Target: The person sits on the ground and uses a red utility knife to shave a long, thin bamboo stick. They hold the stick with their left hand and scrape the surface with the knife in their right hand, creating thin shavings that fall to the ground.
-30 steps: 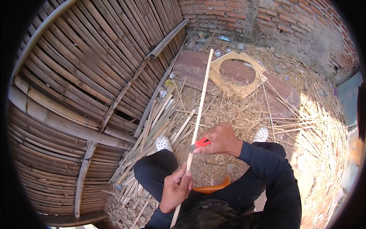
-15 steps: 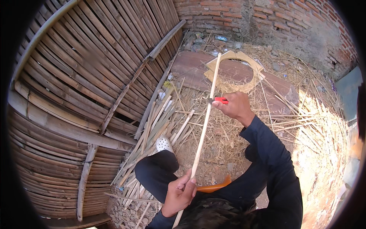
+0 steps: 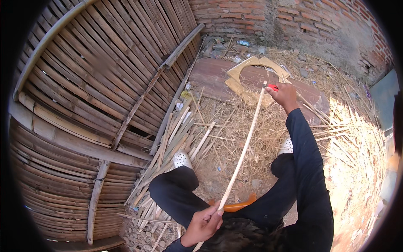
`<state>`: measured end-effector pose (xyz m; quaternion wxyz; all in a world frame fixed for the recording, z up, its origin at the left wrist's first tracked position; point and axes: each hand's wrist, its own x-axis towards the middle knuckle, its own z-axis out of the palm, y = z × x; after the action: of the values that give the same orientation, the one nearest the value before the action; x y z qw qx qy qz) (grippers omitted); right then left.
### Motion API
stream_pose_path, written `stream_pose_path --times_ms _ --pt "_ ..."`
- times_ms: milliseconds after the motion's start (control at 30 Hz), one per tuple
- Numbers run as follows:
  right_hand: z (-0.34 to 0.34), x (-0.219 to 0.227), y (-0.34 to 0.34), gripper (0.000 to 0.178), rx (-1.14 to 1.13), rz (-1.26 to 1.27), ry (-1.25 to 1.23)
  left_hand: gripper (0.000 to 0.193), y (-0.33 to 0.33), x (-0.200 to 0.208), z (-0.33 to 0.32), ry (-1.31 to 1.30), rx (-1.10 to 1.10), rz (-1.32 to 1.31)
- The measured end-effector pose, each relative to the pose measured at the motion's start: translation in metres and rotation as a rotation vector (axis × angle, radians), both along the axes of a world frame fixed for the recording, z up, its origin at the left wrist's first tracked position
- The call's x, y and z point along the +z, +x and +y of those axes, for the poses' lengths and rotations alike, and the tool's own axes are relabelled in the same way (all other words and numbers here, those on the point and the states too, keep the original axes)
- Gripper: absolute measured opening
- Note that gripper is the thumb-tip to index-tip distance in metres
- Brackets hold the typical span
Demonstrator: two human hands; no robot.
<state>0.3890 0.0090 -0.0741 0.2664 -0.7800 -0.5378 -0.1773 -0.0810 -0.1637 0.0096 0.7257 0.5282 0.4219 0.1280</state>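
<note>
A long pale bamboo strip [image 3: 242,157] slants from my lap up and away to the right. My left hand [image 3: 204,224] is closed around its near part, close to my body. In my right hand [image 3: 285,96], the fingers are wrapped round a small red-handled knife [image 3: 273,87], whose dark blade meets the strip's far end. Most of the handle is hidden by the fingers. Just beyond this hand lies a flat yellowish board with a large round opening [image 3: 236,87], strewn with shavings.
Split bamboo strips [image 3: 168,143] lie piled at the left, beside a bamboo slat wall [image 3: 96,75]. Shavings [image 3: 235,143] cover the ground around a dark brown panel [image 3: 205,77]. A brick wall [image 3: 243,17] closes the back. An orange seat edge [image 3: 239,206] shows under me.
My right hand with the knife has slid away and rightward along the strip to its far end. The strip's far end has swung right and nearer. My left hand has shifted slightly rightward and nearer.
</note>
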Motion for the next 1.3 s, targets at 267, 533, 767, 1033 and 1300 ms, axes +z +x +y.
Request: stream_pose_path --times_ms 267,533,767,1033,1300 --pt "-0.027 -0.013 0.059 0.076 -0.467 0.383 -0.127 0.035 -0.029 0.009 -0.028 0.029 0.058 -0.021" --pt "-0.012 0.015 0.008 0.071 -0.126 0.638 -0.172 0.04 -0.002 -0.019 0.023 0.1 0.117 0.034" --pt "-0.023 0.03 -0.136 0.042 0.595 1.319 -0.041 0.044 0.046 -0.026 0.059 0.182 0.037 -0.047" --pt "-0.001 0.043 -0.098 0.031 0.461 1.708 0.284 0.038 0.026 -0.031 0.04 -0.027 -0.041 -0.109" --pt "0.015 0.031 -0.081 0.041 0.396 1.544 0.256 0.036 0.01 -0.032 0.022 -0.11 0.045 -0.098"
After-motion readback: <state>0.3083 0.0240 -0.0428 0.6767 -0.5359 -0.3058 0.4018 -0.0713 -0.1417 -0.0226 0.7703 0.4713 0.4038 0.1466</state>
